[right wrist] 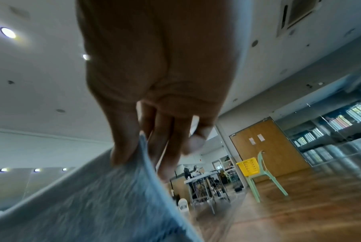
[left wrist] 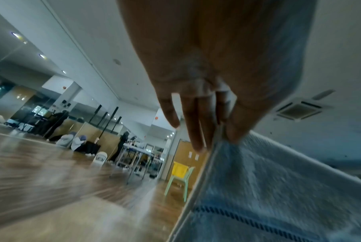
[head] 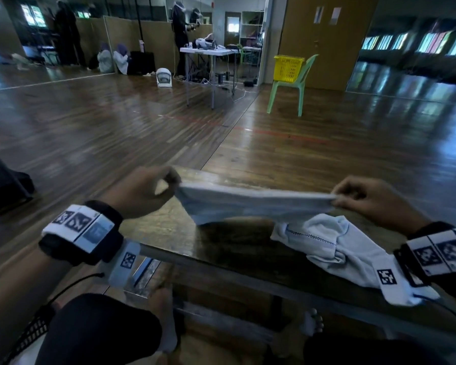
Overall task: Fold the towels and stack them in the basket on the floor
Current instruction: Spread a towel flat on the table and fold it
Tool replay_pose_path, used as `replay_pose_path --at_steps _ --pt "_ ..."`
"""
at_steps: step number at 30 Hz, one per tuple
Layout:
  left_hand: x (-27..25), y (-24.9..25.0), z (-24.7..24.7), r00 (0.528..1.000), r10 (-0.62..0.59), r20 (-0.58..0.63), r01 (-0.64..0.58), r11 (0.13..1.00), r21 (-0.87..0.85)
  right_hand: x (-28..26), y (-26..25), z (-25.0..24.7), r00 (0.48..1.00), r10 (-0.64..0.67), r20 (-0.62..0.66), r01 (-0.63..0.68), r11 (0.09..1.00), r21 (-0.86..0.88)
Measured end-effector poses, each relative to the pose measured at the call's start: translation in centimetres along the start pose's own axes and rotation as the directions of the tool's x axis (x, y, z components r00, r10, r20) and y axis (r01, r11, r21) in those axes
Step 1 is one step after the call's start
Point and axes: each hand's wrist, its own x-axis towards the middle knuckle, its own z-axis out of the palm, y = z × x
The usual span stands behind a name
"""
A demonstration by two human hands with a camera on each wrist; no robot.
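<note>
A pale blue towel (head: pixel 250 204) is stretched taut in the air above a low wooden table (head: pixel 221 248). My left hand (head: pixel 153 188) pinches its left corner between thumb and fingers. My right hand (head: pixel 358 198) pinches the right corner. The left wrist view shows the towel (left wrist: pixel 268 188) hanging from my fingertips (left wrist: pixel 198 144), with a dark stitched band near its end. In the right wrist view the towel (right wrist: pixel 105 196) runs down from my thumb and fingers (right wrist: pixel 123 153). A second crumpled pale towel (head: pixel 334 248) lies on the table under my right wrist. No basket on the floor is in view.
A yellow basket (head: pixel 288 68) sits on a green plastic chair (head: pixel 290 93) far ahead by a wooden door. A white folding table (head: pixel 206 52) with gear and people stands at the back. My knees and bare feet show under the table. A dark bag (head: pixel 5 185) lies left.
</note>
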Motion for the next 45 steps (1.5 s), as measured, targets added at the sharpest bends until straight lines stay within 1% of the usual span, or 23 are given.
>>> replay_pose_path --at_steps 1,2,3,4,5,6,8,11,14,19,21,25,28,30,34,36,38,40,42,43,45 --pt "-1.0 -0.5 0.9 0.99 -0.016 0.137 0.023 0.998 -0.051 -0.7 0.6 0.7 0.992 0.014 0.122 -0.013 1.0 -0.003" --pt "-1.9 -0.9 1.8 0.964 -0.042 0.264 0.065 0.995 -0.078 -1.3 1.2 1.6 0.976 0.026 0.215 -0.029 1.0 0.01" --pt "-2.7 -1.4 2.8 0.929 -0.065 0.365 0.103 0.991 -0.086 -1.9 1.7 2.6 0.96 0.046 0.277 -0.051 0.999 0.01" --pt "-3.4 -1.9 3.9 0.897 -0.091 0.432 0.138 0.987 -0.079 -2.4 2.3 3.7 0.946 0.059 0.318 -0.067 0.998 0.015" --pt "-3.9 -2.4 5.1 0.878 -0.106 0.466 0.161 0.984 -0.079 -2.7 3.0 4.8 0.934 0.08 0.348 -0.086 0.996 0.003" --pt "-4.3 -2.8 6.1 0.871 -0.123 0.476 0.181 0.981 -0.076 -3.0 3.6 5.8 0.92 0.1 0.38 -0.107 0.994 -0.004" --pt "-4.9 -3.8 8.1 0.871 -0.15 0.468 0.201 0.978 -0.061 -3.2 4.7 7.8 0.894 0.143 0.424 -0.139 0.989 -0.041" --pt "-5.2 -5.2 10.5 0.866 -0.169 0.471 0.207 0.978 -0.028 -2.8 5.8 9.7 0.881 0.194 0.431 -0.19 0.98 -0.054" --pt "-4.8 -6.1 11.9 0.867 -0.228 0.443 0.261 0.965 -0.015 -1.6 6.9 10.8 0.887 0.204 0.415 -0.209 0.977 -0.034" --pt "-2.6 -8.3 14.6 0.883 -0.308 0.353 0.326 0.945 0.008 1.6 8.9 12.5 0.899 0.273 0.343 -0.284 0.959 -0.02" --pt "-1.7 -9.1 15.7 0.876 -0.344 0.338 0.358 0.933 0.022 3.1 9.7 13.0 0.905 0.279 0.322 -0.297 0.955 0.007" --pt "-0.2 -10.6 17.3 0.872 -0.38 0.307 0.388 0.921 0.036 5.6 11.2 14.1 0.912 0.303 0.278 -0.298 0.953 -0.06" --pt "0.5 -11.4 18.0 0.868 -0.37 0.332 0.373 0.926 0.059 6.7 12.1 15.0 0.9 0.328 0.285 -0.303 0.944 -0.132" --pt "1.0 -12.0 18.2 0.855 -0.379 0.355 0.375 0.923 0.082 7.1 12.4 15.4 0.889 0.336 0.311 -0.297 0.94 -0.167" --pt "1.7 -12.8 18.4 0.783 -0.436 0.443 0.397 0.899 0.183 7.3 12.8 16.2 0.859 0.354 0.37 -0.292 0.932 -0.214" --pt "2.0 -12.8 18.4 0.767 -0.433 0.474 0.399 0.9 0.177 7.4 12.8 16.4 0.84 0.374 0.393 -0.296 0.923 -0.245" --pt "2.2 -12.6 18.5 0.761 -0.422 0.493 0.394 0.904 0.165 7.6 12.7 16.6 0.838 0.38 0.391 -0.296 0.919 -0.259" --pt "2.4 -12.2 18.6 0.753 -0.416 0.51 0.372 0.908 0.192 7.8 12.4 16.6 0.842 0.379 0.383 -0.279 0.915 -0.293" --pt "2.6 -11.9 18.7 0.745 -0.418 0.52 0.349 0.909 0.229 7.9 12.3 16.8 0.845 0.351 0.403 -0.238 0.922 -0.305" --pt "2.7 -11.8 18.7 0.741 -0.422 0.522 0.346 0.907 0.242 7.8 13.0 16.9 0.847 0.329 0.418 -0.204 0.926 -0.316" --pt "2.7 -11.7 18.8 0.736 -0.427 0.525 0.347 0.904 0.248 7.6 17.0 17.7 0.857 0.299 0.42 -0.168 0.932 -0.321"
